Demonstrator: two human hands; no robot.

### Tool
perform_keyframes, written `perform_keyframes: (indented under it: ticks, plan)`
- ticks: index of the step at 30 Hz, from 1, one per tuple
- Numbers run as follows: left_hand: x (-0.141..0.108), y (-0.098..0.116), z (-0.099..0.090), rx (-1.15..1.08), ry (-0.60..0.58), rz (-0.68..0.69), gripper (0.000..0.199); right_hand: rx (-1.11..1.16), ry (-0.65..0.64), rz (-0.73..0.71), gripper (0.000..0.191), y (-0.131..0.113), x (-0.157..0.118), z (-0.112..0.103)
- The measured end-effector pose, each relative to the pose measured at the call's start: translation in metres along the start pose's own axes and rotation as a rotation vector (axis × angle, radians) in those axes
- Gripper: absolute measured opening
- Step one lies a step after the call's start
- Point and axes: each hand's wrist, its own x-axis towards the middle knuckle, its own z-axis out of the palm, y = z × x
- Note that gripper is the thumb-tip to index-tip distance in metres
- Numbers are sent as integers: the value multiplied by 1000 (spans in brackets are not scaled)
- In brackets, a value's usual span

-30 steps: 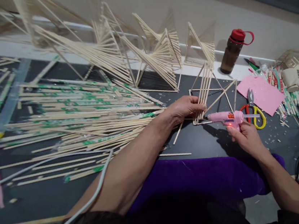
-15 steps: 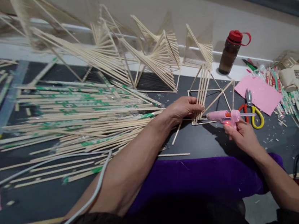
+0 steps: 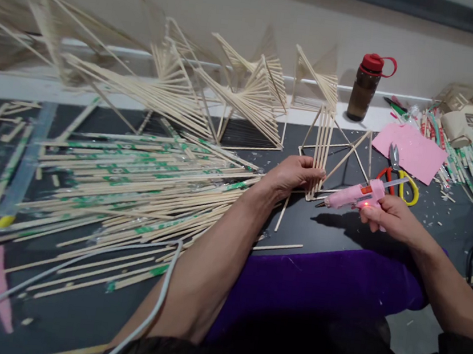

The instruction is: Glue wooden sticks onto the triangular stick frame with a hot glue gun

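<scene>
Stick frame (image 3: 353, 149) on the dark table (image 3: 437, 227) before me looks only partly filled — several upright sticks (image 3: 323, 142) line one side, while open bars remain elsewhere, sparser than the fanned models (image 3: 249, 107) behind. My left hand (image 3: 290, 177) pinches the sticks low; my right hand (image 3: 389, 217) grips the pink glue gun (image 3: 348, 196) — nozzle tilted down near the corner.

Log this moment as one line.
left hand: on stick frame | right hand: holding pink glue gun | scissors: on table
</scene>
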Motion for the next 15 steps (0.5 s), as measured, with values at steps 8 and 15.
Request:
perform_keyframes:
  ticks: [8,15]
  plan:
    - [-5,1,-3,-3,-16,7,30,146,135,43,45,-1,1,-1]
    - [-3,1,-5,-55,30,43,33,189,158,1,44,1,3,1]
